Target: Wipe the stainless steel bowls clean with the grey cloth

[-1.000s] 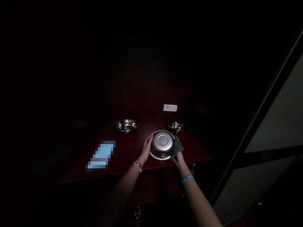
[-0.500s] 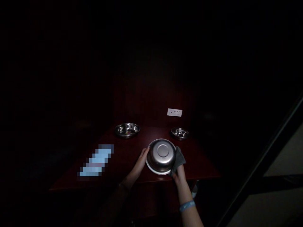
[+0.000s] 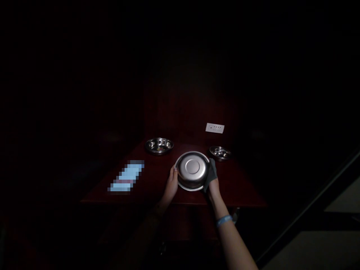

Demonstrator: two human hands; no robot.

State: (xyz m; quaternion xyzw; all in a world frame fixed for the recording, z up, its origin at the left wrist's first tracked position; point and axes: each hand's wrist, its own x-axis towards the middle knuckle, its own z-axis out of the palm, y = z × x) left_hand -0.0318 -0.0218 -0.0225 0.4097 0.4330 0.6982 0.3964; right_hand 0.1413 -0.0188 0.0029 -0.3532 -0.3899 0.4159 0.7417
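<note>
A steel bowl [image 3: 192,170] is held bottom-up between my two hands, its round base facing me, over the front of a dark red table [image 3: 157,180]. My left hand [image 3: 172,183] grips the rim on the left, fingers closed on the edge. On the right side, my right hand [image 3: 214,187] presses a dark grey-green cloth [image 3: 211,174] against the bowl's rim and side. The cloth hides most of that hand's fingers. A blue band [image 3: 224,220] circles my right wrist.
Two more steel bowls rest open side up at the back: a wider one [image 3: 159,147] on the left and a smaller one [image 3: 220,153] on the right. A blurred light-blue patch [image 3: 127,177] lies at left. A white socket plate [image 3: 215,128] is on the back wall.
The view has shifted, so the table and back bowls appear higher and further right. Both hands still hold the bowl, with the cloth at its right side.
</note>
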